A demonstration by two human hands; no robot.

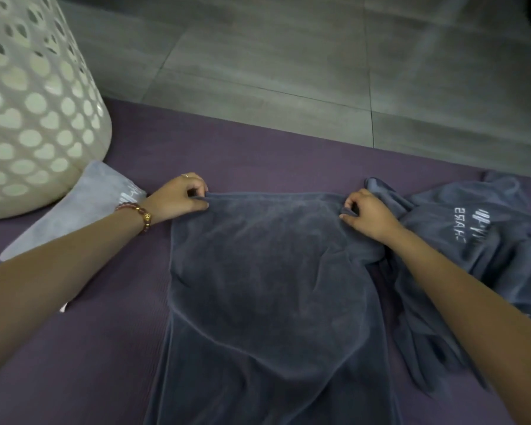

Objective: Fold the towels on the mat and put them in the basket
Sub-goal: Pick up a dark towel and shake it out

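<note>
Both hands, left (pixel 178 196) and right (pixel 367 214), pinch a grey towel (pixel 267 286) on the purple mat (pixel 258 154), grey floor tiles (pixel 273 56) beyond

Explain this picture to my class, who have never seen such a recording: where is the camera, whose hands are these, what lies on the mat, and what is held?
There is no machine. The single picture comes from a camera worn on a person's head, looking down at their own bare hands. The left hand and right hand each pinch a far corner of a dark grey towel spread on the purple mat. A second dark towel lies crumpled at the right. A pale towel lies at the left, beside the white basket.
</note>
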